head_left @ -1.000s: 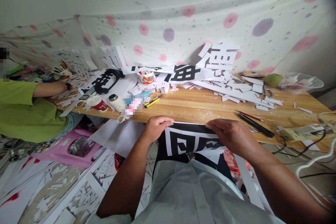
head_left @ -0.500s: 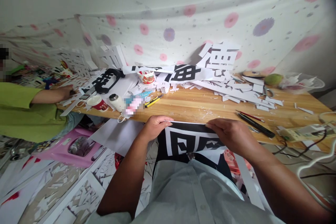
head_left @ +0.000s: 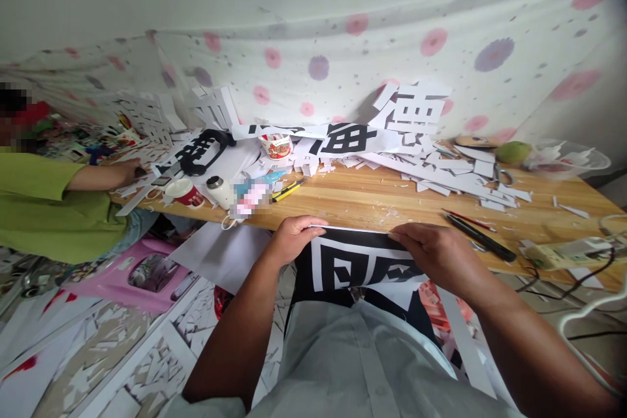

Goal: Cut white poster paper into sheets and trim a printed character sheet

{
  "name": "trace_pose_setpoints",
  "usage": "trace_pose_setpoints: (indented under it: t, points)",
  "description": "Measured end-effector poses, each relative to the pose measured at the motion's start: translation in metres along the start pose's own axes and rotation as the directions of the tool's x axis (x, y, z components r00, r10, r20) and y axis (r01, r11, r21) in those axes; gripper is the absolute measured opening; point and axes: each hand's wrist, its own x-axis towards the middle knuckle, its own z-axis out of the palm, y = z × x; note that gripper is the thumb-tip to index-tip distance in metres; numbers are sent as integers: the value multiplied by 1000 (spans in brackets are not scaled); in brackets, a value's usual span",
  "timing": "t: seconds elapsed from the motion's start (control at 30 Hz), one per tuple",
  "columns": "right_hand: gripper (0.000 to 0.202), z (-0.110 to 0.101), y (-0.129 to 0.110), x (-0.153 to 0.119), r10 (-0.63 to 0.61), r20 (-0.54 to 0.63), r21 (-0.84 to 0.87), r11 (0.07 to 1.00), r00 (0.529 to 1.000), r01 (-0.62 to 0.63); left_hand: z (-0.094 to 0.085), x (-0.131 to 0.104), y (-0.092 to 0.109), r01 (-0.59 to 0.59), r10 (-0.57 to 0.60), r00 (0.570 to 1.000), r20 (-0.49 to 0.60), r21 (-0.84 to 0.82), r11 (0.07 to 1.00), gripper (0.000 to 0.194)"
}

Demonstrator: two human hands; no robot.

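A white sheet printed with a bold black character (head_left: 360, 268) is stretched between my two hands at the table's front edge, its lower part hanging over my lap. My left hand (head_left: 294, 240) pinches its upper left corner, thumb on top. At the upper right, my right hand (head_left: 426, 245) grips the same sheet with fingers curled at its edge. Past the hands, a black cutter or pen-like tool (head_left: 482, 236) and a thin red pencil (head_left: 473, 219) lie on the wood. A yellow utility knife (head_left: 289, 190) rests left of centre.
The wooden table (head_left: 353, 199) carries a paper cup (head_left: 185, 193), a white bottle (head_left: 218, 191), a noodle tub (head_left: 277, 146) and heaped white offcuts (head_left: 441, 170). A power strip (head_left: 563, 251) with cables sits right. A co-worker in a green shirt (head_left: 59, 206) is at left, near a pink stool (head_left: 142, 274).
The view has shifted very slightly, so the table things appear a little lower and further right. Both hands keep their hold on the sheet.
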Motion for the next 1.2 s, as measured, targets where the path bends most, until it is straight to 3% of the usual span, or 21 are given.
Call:
trace_pose_setpoints:
  t: [0.43, 0.6, 0.77, 0.93, 1.2]
  points:
    - [32, -2, -1, -2, -61, 9, 11, 998, 998, 61, -10, -2, 6, -20, 18, 1000, 19, 94, 995, 26]
    - [28, -18, 7, -9, 8, -1, 43, 999, 1000, -8, -13, 1, 0, 11, -8, 1000, -23, 126, 992, 30]
    - [24, -31, 23, -18, 99, 19, 203, 974, 995, -101, -14, 3, -2, 21, -16, 999, -36, 162, 987, 35]
    - [27, -25, 44, -23, 172, 11, 479, 864, 985, -156, -17, 5, -3, 19, -14, 999, -29, 186, 982, 40]
    - [38, -3, 65, -29, 333, 25, 813, 542, 942, -214, -20, 5, -11, 22, -6, 997, -74, 219, 976, 45]
